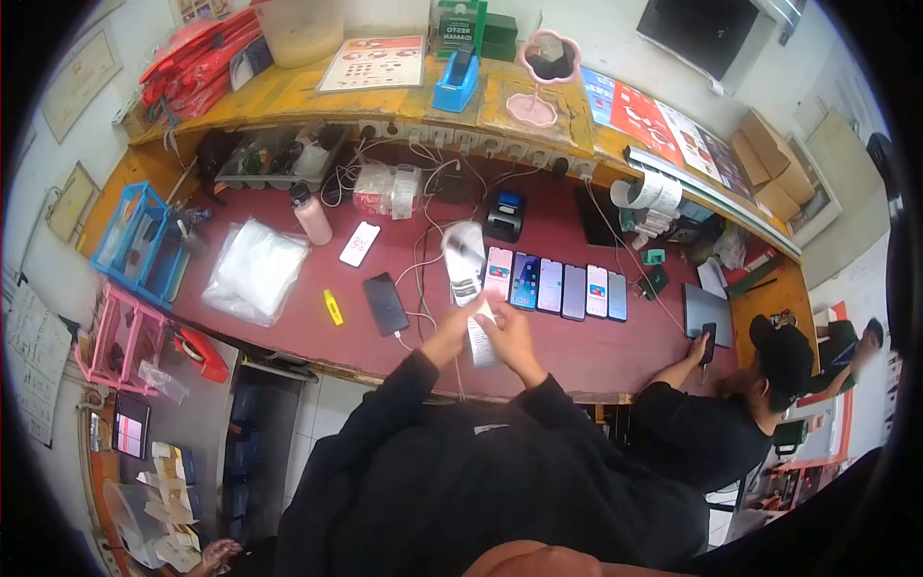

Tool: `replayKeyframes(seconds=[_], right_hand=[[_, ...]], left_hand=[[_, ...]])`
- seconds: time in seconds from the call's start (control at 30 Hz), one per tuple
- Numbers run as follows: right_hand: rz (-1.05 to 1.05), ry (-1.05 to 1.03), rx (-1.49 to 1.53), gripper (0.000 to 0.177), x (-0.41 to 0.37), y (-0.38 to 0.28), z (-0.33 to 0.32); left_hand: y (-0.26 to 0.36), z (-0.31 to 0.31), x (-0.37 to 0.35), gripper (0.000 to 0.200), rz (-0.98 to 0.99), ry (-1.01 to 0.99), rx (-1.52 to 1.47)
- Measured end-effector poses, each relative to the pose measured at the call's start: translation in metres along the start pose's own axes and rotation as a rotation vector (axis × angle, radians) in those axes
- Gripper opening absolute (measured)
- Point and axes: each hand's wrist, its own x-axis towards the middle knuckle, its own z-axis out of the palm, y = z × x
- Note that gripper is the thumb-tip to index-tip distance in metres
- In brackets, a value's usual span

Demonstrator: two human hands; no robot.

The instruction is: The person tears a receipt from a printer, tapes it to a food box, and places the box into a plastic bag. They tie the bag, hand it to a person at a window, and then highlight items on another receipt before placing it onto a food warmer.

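A long white paper strip with black print is between my hands over the front of the red desktop. Its upper end curls and blurs, and its lower end hangs below my fingers. My left hand is closed on the strip's left edge. My right hand pinches it from the right, fingertips close to the left hand's. Just right of the strip, several phones stand in a row with lit screens. A dark phone with a white cable lies left of my left hand.
A small black printer stands behind the phones. Leftward are a yellow highlighter, a phone with a QR code, a pink bottle and plastic bags. Cables cross the desktop. Another person sits at right holding a phone.
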Motion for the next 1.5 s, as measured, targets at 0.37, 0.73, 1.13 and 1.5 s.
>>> replayKeyframes(seconds=[0.37,0.73,1.13,1.5], right_hand=[[0.257,-0.398,-0.205,0.032,-0.116,-0.002,-0.113],[-0.118,-0.237,0.281,0.035,-0.038,-0.133,-0.035],[-0.135,-0.146,0.360,0.017,-0.065,-0.145,-0.005],[-0.235,-0.038,0.411,0.005,-0.072,-0.159,0.026]], left_hand=[[0.236,0.029,-0.021,0.042,0.501,0.166,0.028],[0.205,0.195,-0.078,0.049,0.358,-0.311,0.278],[0.271,0.204,-0.117,0.052,0.550,-0.366,0.399],[0.292,0.199,-0.119,0.051,0.496,-0.443,0.415]])
